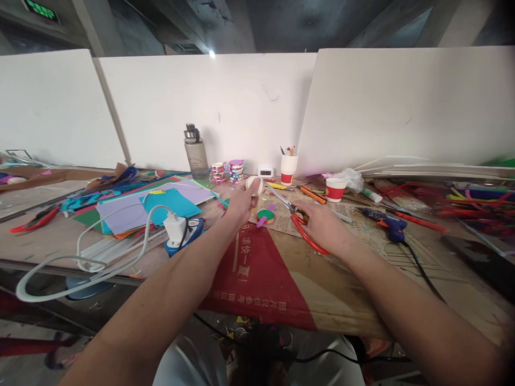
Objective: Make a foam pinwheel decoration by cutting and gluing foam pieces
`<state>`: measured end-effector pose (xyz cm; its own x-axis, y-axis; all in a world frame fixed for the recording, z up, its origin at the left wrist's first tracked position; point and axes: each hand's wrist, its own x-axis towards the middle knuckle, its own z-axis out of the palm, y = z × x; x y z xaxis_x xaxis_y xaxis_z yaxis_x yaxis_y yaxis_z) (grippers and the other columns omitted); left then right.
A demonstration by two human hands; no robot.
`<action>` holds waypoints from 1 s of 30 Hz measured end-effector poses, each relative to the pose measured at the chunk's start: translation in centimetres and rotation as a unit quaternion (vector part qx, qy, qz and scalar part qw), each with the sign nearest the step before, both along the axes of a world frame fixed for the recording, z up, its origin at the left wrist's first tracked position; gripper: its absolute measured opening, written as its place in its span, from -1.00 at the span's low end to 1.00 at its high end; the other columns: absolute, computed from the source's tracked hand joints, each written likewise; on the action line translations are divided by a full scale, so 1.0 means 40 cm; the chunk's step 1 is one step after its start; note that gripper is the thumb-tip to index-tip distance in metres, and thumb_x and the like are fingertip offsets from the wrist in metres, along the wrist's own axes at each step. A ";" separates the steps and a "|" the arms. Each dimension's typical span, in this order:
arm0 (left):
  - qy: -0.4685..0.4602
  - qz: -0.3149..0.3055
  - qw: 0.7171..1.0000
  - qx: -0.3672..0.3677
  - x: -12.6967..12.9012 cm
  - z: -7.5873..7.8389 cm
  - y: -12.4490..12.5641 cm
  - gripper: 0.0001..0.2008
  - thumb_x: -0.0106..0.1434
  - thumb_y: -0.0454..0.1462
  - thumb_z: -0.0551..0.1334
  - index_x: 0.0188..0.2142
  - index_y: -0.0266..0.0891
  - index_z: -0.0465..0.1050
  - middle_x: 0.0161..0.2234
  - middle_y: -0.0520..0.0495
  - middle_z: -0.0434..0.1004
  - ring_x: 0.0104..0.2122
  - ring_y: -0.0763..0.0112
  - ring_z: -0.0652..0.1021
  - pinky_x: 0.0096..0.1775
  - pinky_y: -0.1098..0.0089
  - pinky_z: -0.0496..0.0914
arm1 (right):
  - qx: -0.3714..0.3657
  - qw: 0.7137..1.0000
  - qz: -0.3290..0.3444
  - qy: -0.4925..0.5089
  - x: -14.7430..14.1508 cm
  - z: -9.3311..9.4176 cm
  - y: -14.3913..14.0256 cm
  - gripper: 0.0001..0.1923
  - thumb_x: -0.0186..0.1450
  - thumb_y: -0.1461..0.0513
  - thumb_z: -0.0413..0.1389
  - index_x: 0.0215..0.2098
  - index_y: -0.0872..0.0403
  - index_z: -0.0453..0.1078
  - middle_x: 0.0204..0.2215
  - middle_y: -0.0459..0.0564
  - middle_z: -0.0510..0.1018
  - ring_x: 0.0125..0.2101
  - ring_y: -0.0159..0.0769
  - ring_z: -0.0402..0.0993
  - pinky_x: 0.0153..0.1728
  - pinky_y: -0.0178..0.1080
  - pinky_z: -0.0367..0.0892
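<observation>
The single head-worn view looks forward and down across the nearby worktable.

Left fingers holding white disc, right fingers gripping red-handled scissors, grey bottle beyond

2 bare arms extended forward | left hand gripping, thumb uppermost | right hand gripping, back upward

Beyond the left hand, a tall, translucent grey, black-lidded bottle stands before a white upright panel; a small white digital clock sits beyond the gap between the hands. Left of the left hand is a white blocky plug adapter; right of the right hand lies a blue glue gun.
</observation>
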<state>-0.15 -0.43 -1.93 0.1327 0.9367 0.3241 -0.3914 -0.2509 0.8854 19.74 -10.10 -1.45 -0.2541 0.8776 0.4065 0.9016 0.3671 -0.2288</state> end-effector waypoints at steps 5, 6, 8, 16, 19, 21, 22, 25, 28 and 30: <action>0.008 0.012 1.000 0.005 -0.004 0.005 0.002 -0.54 -0.05 0.03 0.50 -0.46 -0.24 0.38 -0.61 0.12 0.28 -0.69 0.70 0.11 -0.65 0.52 -0.06 | 0.005 0.998 -0.036 -0.044 -0.006 0.010 -0.011 -0.49 0.33 0.25 0.04 0.25 0.03 0.36 -0.12 0.19 0.64 -0.13 0.05 0.58 -0.12 -0.07 0.41; 0.008 0.014 1.000 0.006 -0.004 0.005 0.003 -0.53 -0.06 0.03 0.50 -0.46 -0.24 0.38 -0.60 0.12 0.28 -0.69 0.69 0.12 -0.65 0.52 -0.05 | 0.005 0.998 -0.040 -0.054 -0.008 0.013 -0.014 -0.49 0.32 0.26 0.04 0.25 0.04 0.36 -0.14 0.19 0.64 -0.15 0.06 0.58 -0.14 -0.06 0.41; 0.010 0.015 1.000 0.005 -0.005 0.005 0.003 -0.52 -0.08 0.04 0.50 -0.47 -0.24 0.38 -0.60 0.11 0.28 -0.68 0.69 0.13 -0.65 0.52 -0.05 | 0.002 0.997 -0.042 -0.068 -0.011 0.019 -0.019 -0.48 0.32 0.27 0.04 0.25 0.05 0.35 -0.17 0.20 0.65 -0.18 0.08 0.58 -0.17 -0.06 0.41; -0.007 -0.035 0.999 -0.039 -0.012 0.011 -0.003 -0.53 -0.07 -0.02 0.51 -0.49 -0.26 0.32 -0.60 0.11 0.29 -0.69 0.72 0.10 -0.68 0.55 -0.08 | 0.007 0.999 -0.019 -0.044 -0.011 0.018 -0.020 -0.50 0.35 0.25 0.02 0.24 0.07 0.35 -0.05 0.19 0.62 -0.05 0.05 0.55 -0.07 -0.07 0.40; -0.014 -0.025 0.998 -0.057 -0.011 0.015 -0.007 -0.58 -0.05 -0.07 0.51 -0.47 -0.25 0.34 -0.59 0.09 0.34 -0.67 0.68 0.19 -0.66 0.56 0.02 | 0.015 0.999 -0.012 -0.030 -0.011 0.014 -0.019 -0.51 0.35 0.23 0.02 0.24 0.05 0.36 -0.06 0.17 0.63 -0.08 0.02 0.56 -0.08 -0.08 0.41; -0.023 -0.005 0.998 -0.065 -0.008 0.016 -0.008 -0.59 -0.08 -0.10 0.52 -0.43 -0.25 0.39 -0.54 0.06 0.40 -0.62 0.64 0.31 -0.62 0.56 0.14 | 0.014 1.000 -0.004 -0.017 -0.011 0.013 -0.019 -0.51 0.35 0.22 0.03 0.23 0.04 0.37 -0.07 0.17 0.63 -0.11 0.02 0.57 -0.09 -0.08 0.41; -0.027 0.002 0.997 -0.067 -0.006 0.016 -0.008 -0.59 -0.09 -0.11 0.53 -0.40 -0.26 0.41 -0.51 0.05 0.43 -0.60 0.61 0.35 -0.59 0.55 0.19 | 0.012 1.000 -0.002 -0.010 -0.011 0.012 -0.018 -0.51 0.34 0.22 0.03 0.23 0.04 0.37 -0.06 0.16 0.63 -0.12 0.02 0.57 -0.09 -0.07 0.41; -0.029 -0.004 0.997 -0.065 -0.003 0.013 -0.006 -0.60 -0.11 -0.12 0.53 -0.37 -0.26 0.44 -0.47 0.03 0.48 -0.58 0.59 0.39 -0.59 0.53 0.19 | 0.008 1.000 -0.003 0.004 -0.008 0.008 -0.014 -0.49 0.31 0.23 0.05 0.24 0.03 0.37 -0.03 0.17 0.62 -0.08 0.03 0.56 -0.04 -0.06 0.39; -0.020 -0.015 0.998 -0.053 -0.003 0.010 -0.003 -0.62 -0.09 -0.13 0.52 -0.37 -0.26 0.46 -0.49 0.02 0.48 -0.61 0.60 0.37 -0.61 0.52 0.10 | 0.007 1.000 0.001 0.021 -0.002 0.003 -0.007 -0.51 0.31 0.25 0.04 0.20 0.05 0.39 -0.03 0.18 0.61 -0.05 0.01 0.54 -0.03 -0.08 0.38; -0.017 -0.010 0.999 -0.044 -0.004 0.007 -0.001 -0.63 -0.09 -0.13 0.51 -0.37 -0.25 0.48 -0.47 0.02 0.49 -0.58 0.58 0.39 -0.60 0.52 0.11 | 0.007 0.999 0.014 0.044 0.001 0.002 -0.004 -0.55 0.31 0.24 0.04 0.17 0.06 0.40 -0.08 0.16 0.62 -0.11 -0.03 0.55 -0.08 -0.11 0.39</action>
